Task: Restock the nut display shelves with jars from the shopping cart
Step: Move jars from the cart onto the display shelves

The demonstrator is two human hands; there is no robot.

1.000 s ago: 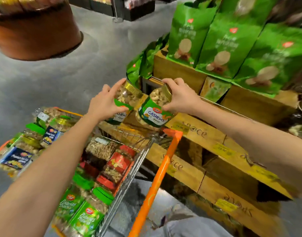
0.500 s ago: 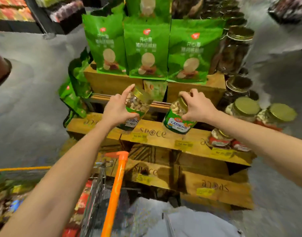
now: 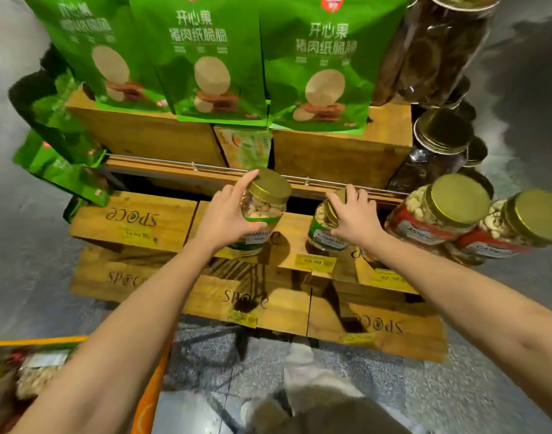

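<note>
Stepped wooden crates (image 3: 137, 220) fill the middle of the frame. Green bags (image 3: 205, 57) stand along the top row, with dark jars (image 3: 440, 51) at upper right. Two red-label jars (image 3: 437, 214) sit at the right edge of the middle step. The cart (image 3: 144, 402) is a blur at lower left. At centre, the left jar (image 3: 265, 205), green-labelled and gold-lidded, tilts above the middle crate, and the left hand (image 3: 224, 217) wraps its fingers and thumb round its side. Just right of it, the right jar (image 3: 321, 228) is down at the crate top; whether it touches is unclear. The right hand (image 3: 356, 217) curls over its lid. Yellow price tags (image 3: 313, 262) line the crate fronts.
</note>
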